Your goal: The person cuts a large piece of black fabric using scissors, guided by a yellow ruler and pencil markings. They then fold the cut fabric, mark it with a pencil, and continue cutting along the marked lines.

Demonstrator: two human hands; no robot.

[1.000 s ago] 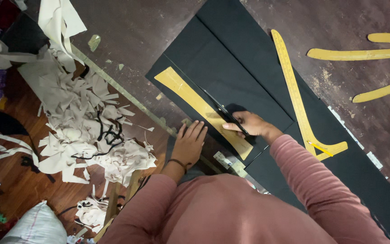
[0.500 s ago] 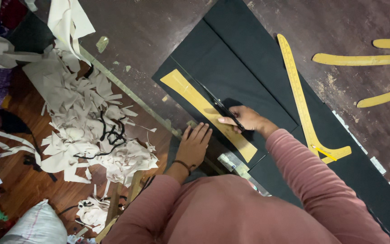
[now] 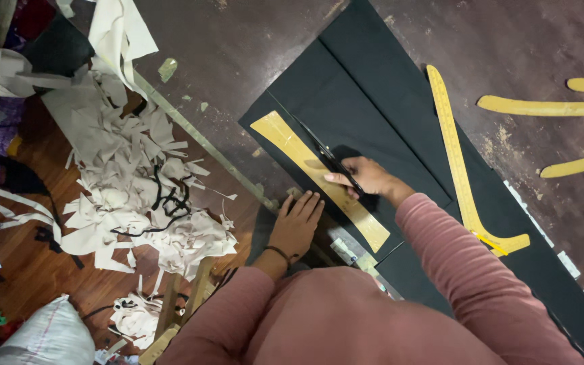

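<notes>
**Scissors cutting black cloth beside a wooden pattern strip**

Scissors (image 3: 329,157), dark and slim, sit in the right hand (image 3: 368,177), whose grip is clenched around the handles. The blades run up and away from the knuckles, lying on the black fabric (image 3: 373,101) along the far edge of a straight yellow wooden ruler (image 3: 319,177). That ruler passes under the right grip and slants from above it down toward the person's body. The hand's thumb side touches the ruler.

The left hand (image 3: 297,226) lies flat with fingers spread, its grip released and holding nothing. It presses on the near corner of the black fabric, just beside the lower end of the ruler and close to the tabletop (image 3: 238,54) edge. A dark band circles that wrist. Both arms wear a dusty pink sleeve (image 3: 454,257).

Beyond the right grip, further out on the fabric, lies a long yellow curved ruler (image 3: 455,155) with a hooked foot near the pink sleeve. Well apart from it, on bare dark wood, rest 2 more yellow curved sticks (image 3: 542,106), 1 above the other.

On the left hand's outer side, below the tabletop edge, a heap of pale cloth scraps (image 3: 136,196) with a few black strips mixed in covers the reddish floor (image 3: 28,263). A white sack (image 3: 42,338) sits near the bottom corner of the view.
</notes>
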